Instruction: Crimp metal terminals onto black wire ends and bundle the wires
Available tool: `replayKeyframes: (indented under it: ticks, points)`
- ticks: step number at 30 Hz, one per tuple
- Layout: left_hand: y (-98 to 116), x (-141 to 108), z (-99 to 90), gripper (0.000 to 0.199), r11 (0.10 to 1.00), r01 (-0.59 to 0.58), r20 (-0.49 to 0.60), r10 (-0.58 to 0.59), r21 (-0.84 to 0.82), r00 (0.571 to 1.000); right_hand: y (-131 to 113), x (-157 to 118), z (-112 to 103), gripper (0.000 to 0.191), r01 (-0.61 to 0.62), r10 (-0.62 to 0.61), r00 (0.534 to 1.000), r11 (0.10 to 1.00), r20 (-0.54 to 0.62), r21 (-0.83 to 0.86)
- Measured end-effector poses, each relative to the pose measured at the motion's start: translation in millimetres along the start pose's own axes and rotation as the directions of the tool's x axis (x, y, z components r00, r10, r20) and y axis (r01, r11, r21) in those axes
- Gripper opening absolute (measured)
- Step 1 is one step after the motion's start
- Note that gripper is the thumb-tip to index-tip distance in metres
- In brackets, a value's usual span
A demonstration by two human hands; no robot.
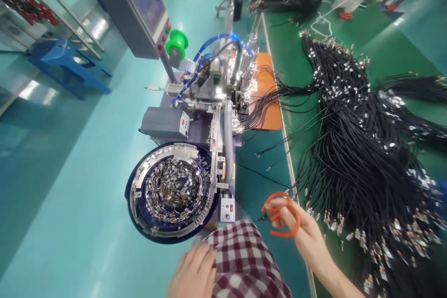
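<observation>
My right hand is closed around a pair of orange-handled scissors, whose short dark tips point left, just above the checked cloth. Over my lap lies the red and white checked cloth. My left hand rests at the cloth's left side, fingers stretched out, with nothing seen in it; it is slightly blurred. To the right of the scissors, a large bundle of black cables with metal connector ends covers the green table.
Ahead stands a machine with blue tubes, a monitor and a green spool. A round feeder bowl holds many small metal parts. A small control box sits near my lap. Several cables cross an orange board. Blue stool at left.
</observation>
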State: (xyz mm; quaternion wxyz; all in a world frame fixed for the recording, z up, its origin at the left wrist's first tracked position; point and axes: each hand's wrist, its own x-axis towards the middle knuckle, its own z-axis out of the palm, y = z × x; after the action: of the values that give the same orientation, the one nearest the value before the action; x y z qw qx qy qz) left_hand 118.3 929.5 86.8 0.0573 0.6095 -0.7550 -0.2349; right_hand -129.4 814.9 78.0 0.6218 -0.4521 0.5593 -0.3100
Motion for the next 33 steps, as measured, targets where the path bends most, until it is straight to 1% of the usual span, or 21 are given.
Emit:
replayKeyframes:
  ticks: [2, 3, 5, 7, 9, 12, 15, 17, 21, 25, 27, 30, 33]
  points:
    - [0.9, 27.2, 5.1, 0.032, 0.992, -0.071, -0.104, 0.082, 0.106, 0.991, -4.3, 20.6, 9.1, 0.025, 0.037, -0.036, 0.999, 0.999, -0.023, 0.015]
    - [2.6, 43.5, 6.0, 0.035, 0.984, -0.063, -0.163, 0.091, 0.165, 0.983, -6.5, 31.4, 13.3, 0.024, 0.054, -0.054, 0.998, 0.998, -0.03, 0.021]
    - [5.7, 78.5, 5.4, 0.037, 0.975, 0.012, -0.231, 0.041, 0.222, 0.972, -11.3, 55.2, 21.7, 0.022, 0.109, -0.108, 0.993, 0.993, -0.04, 0.036]
    - [4.9, 111.4, 3.7, 0.037, 0.969, 0.094, -0.231, -0.039, 0.23, 0.972, -15.8, 80.6, 29.7, 0.019, 0.174, -0.172, 0.984, 0.984, -0.044, 0.042]
    - [-0.7, 137.9, 2.6, 0.037, 0.959, 0.164, -0.196, -0.119, 0.23, 0.973, -18.4, 105.4, 36.5, 0.018, 0.24, -0.239, 0.97, 0.97, -0.034, 0.037]
    - [-13.6, 163.2, 2.9, 0.038, 0.947, 0.221, -0.127, -0.196, 0.233, 0.972, -16.3, 135.7, 43.0, 0.021, 0.336, -0.336, 0.942, 0.942, 0.024, -0.01]
    - [-23.5, 175.9, 5.3, 0.039, 0.944, 0.226, -0.084, -0.212, 0.241, 0.974, -9.6, 155.3, 46.3, 0.026, 0.42, -0.408, 0.906, 0.9, 0.11, -0.121]
    - [-26.5, 180.5, 7.2, 0.039, 0.942, 0.234, -0.088, -0.219, 0.24, 0.972, -5.5, 163.5, 48.2, 0.029, 0.464, -0.439, 0.883, 0.868, 0.162, -0.176]
    - [-29.4, 184.7, 9.6, 0.039, 0.946, 0.232, -0.088, -0.217, 0.228, 0.972, -1.8, 172.3, 52.7, 0.033, 0.521, -0.484, 0.852, 0.821, 0.199, -0.235]
    - [-32.3, 185.1, 11.4, 0.04, 0.956, 0.202, -0.103, -0.184, 0.21, 0.977, -2.3, 176.6, 58.4, 0.034, 0.546, -0.491, 0.837, 0.784, 0.242, -0.295]
    - [-32.7, 184.8, 13.1, 0.042, 0.959, 0.208, -0.111, -0.19, 0.193, 0.976, -3.5, 178.9, 61.8, 0.035, 0.588, -0.516, 0.808, 0.741, 0.285, -0.324]
    - [-32.6, 183.8, 15.6, 0.046, 0.96, 0.23, -0.123, -0.212, 0.157, 0.97, -6.7, 182.4, 66.6, 0.038, 0.673, -0.567, 0.74, 0.643, 0.362, -0.367]
    - [-33.2, 182.2, 16.5, 0.048, 0.967, 0.203, -0.123, -0.185, 0.151, 0.975, -10.2, 183.9, 69.6, 0.037, 0.715, -0.582, 0.7, 0.567, 0.415, -0.41]
